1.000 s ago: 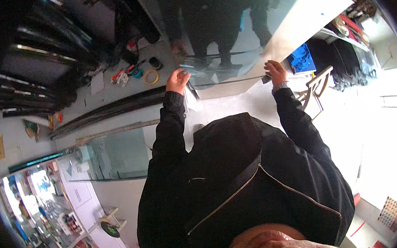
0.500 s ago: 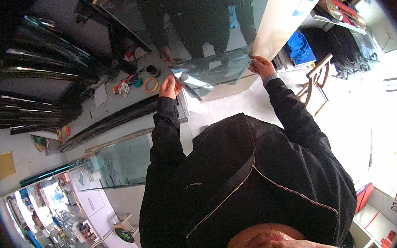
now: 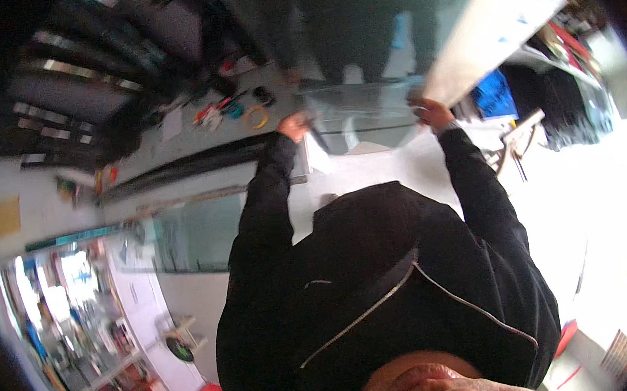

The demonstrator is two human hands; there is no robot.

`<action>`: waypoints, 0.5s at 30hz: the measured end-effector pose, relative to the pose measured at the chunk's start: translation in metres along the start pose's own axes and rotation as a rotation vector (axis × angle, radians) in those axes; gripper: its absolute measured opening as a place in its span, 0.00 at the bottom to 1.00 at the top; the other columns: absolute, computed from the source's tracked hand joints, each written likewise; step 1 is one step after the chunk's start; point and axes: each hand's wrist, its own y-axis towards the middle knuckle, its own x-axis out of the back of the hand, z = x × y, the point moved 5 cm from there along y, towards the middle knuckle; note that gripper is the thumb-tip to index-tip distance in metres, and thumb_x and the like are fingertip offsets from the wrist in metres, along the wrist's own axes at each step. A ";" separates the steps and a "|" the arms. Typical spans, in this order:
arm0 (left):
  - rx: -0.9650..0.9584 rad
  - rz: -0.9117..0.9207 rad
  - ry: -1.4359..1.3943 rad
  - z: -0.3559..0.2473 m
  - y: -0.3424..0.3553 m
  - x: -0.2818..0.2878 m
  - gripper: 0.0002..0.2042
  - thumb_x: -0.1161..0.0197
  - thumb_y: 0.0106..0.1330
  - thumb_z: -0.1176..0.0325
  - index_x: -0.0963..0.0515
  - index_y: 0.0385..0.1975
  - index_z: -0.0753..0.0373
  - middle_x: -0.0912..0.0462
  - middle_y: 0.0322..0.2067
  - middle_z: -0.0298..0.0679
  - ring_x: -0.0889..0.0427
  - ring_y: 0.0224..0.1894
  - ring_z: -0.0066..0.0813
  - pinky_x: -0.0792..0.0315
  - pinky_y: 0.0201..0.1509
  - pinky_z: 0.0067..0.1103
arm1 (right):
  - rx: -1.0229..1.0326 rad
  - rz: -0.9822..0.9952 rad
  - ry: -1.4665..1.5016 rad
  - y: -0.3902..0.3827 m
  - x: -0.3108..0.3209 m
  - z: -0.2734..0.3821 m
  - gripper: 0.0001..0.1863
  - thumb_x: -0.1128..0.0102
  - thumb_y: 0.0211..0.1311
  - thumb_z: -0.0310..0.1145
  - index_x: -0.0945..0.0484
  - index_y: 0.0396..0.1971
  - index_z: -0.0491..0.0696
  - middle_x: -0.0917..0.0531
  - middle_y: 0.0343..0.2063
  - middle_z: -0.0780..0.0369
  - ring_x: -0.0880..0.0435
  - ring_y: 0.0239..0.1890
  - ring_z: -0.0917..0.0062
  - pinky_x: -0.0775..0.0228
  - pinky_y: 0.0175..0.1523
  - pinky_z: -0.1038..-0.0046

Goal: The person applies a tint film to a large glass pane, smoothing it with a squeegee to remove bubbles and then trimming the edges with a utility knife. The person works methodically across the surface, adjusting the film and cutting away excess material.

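Between my hands hangs a thin, clear grey-tinted film, sagging at its lower edge in front of a large dark reflective sheet. My left hand is closed on the film's left edge, beside a grey worktop. My right hand grips the film's right side, near a long pale board. Both hands are blurred, so the exact finger positions are unclear.
Dark rolls lie at the upper left, near a yellow tape roll and small tools. A glass pane is on the left. A wooden chair and blue cloth are at the right.
Since half a second ago both hands and the film have shifted rightward in the picture, along with much of the surroundings; the view has become blurred. Both hands still hold the film.
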 end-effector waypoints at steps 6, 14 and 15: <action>0.030 -0.174 -0.262 -0.005 0.001 -0.005 0.10 0.35 0.70 0.73 0.17 0.48 0.66 0.12 0.43 0.37 0.15 0.46 0.23 0.20 0.52 0.25 | 0.005 -0.080 -0.380 0.008 0.024 -0.013 0.19 0.42 0.73 0.31 0.20 0.60 0.44 0.14 0.53 0.63 0.14 0.39 0.78 0.19 0.45 0.72; 0.210 -0.272 -0.165 0.004 0.001 -0.023 0.12 0.33 0.69 0.62 0.15 0.47 0.58 0.09 0.37 0.38 0.12 0.38 0.35 0.21 0.45 0.30 | -0.067 -0.245 -0.115 -0.001 0.023 -0.018 0.15 0.40 0.71 0.29 0.20 0.55 0.44 0.12 0.47 0.61 0.16 0.26 0.80 0.20 0.33 0.76; 0.218 -0.198 -0.005 0.000 0.001 -0.025 0.13 0.34 0.70 0.61 0.15 0.48 0.58 0.10 0.39 0.40 0.12 0.41 0.34 0.21 0.45 0.29 | -0.015 -0.173 -0.134 0.001 0.021 -0.018 0.15 0.38 0.71 0.30 0.20 0.55 0.44 0.12 0.48 0.61 0.16 0.26 0.80 0.19 0.34 0.76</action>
